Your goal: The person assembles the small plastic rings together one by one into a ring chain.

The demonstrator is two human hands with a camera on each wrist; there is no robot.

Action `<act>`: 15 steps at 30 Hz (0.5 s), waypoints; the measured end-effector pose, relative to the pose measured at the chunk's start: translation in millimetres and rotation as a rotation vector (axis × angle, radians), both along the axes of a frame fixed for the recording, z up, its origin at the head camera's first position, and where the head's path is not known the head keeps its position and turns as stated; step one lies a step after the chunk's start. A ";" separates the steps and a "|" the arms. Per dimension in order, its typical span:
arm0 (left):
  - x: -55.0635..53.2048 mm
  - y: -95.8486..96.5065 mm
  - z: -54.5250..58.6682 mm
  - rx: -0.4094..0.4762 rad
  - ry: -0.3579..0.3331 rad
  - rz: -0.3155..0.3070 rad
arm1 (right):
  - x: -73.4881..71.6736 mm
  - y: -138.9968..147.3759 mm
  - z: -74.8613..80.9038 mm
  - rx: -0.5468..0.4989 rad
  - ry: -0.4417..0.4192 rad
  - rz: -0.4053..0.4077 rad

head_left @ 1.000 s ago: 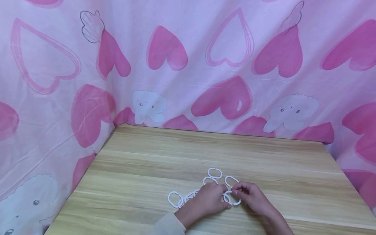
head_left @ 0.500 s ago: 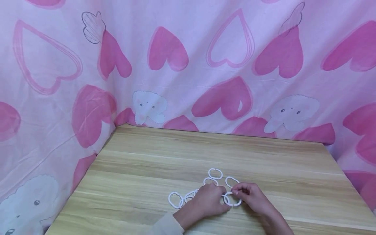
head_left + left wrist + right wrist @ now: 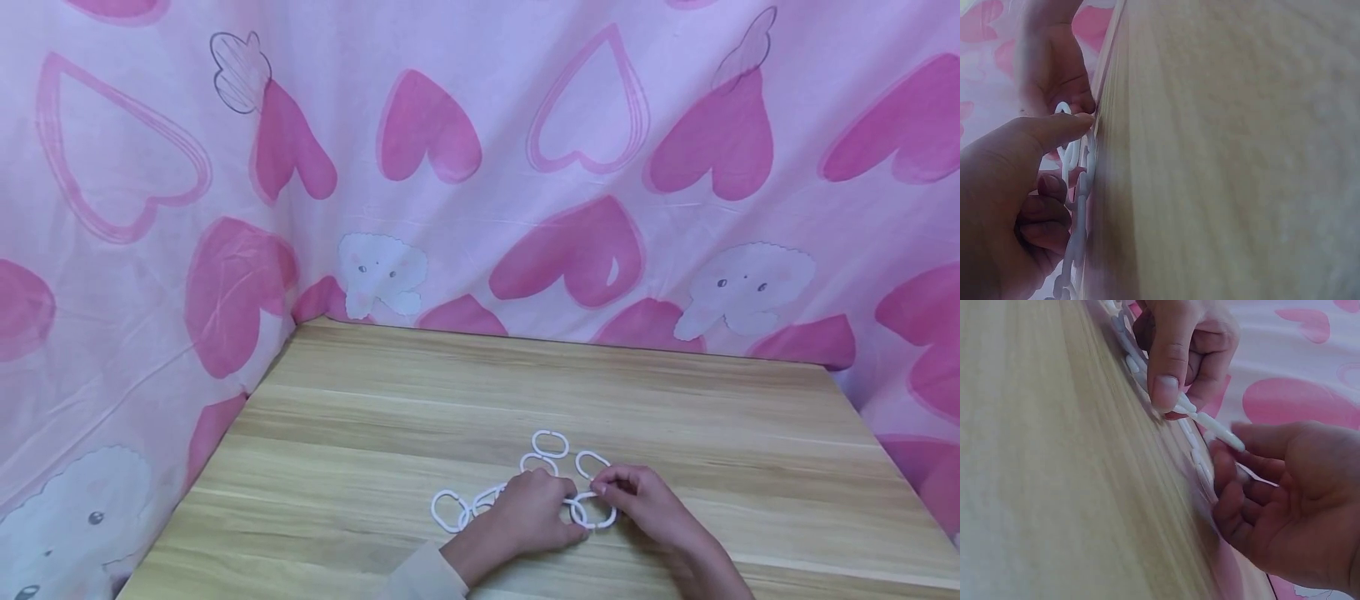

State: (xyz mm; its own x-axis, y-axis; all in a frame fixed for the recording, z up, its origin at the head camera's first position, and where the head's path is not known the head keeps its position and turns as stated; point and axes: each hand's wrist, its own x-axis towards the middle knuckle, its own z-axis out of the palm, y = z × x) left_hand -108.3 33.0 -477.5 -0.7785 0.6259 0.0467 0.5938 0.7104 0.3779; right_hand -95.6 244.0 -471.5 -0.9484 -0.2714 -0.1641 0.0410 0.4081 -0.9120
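Note:
White oval plastic chain links lie in a loose line on the wooden table (image 3: pixel 360 417). Above the tabletop, my right hand (image 3: pixel 647 506) pinches one link (image 3: pixel 598 526) between thumb and fingertips. That link hooks through another at the fingertips of my left hand (image 3: pixel 528 512), which holds it between thumb and forefinger. In the right wrist view the pinched link (image 3: pixel 1219 431) is seen edge-on, bridging both hands. The left wrist view shows links (image 3: pixel 1079 219) running down beside my curled left fingers. My left hand hides part of the chain.
Behind my left hand lies an oval link (image 3: pixel 534 442), with another partly covered. One more link (image 3: pixel 588 452) is just beyond my right fingertips. The chain's end link (image 3: pixel 433 510) rests to the left. A pink heart-print curtain (image 3: pixel 427 125) borders the table's back and sides.
Both hands stay almost in place. The link between them has tilted slightly, and a little more of the one at my left fingertips shows.

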 end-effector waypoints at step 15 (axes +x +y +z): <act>-1.9 -1.1 -4.5 0.006 0.016 -0.022 | -39.4 -2.3 15.3 0.202 0.196 -0.023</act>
State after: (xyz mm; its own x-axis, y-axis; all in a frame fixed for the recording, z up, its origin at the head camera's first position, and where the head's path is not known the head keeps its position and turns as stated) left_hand -110.2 31.9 -482.0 -0.7640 0.6421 0.0630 0.6149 0.6950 0.3727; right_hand -134.9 241.7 -456.1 -0.9728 -0.2301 -0.0252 -0.1172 0.5831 -0.8039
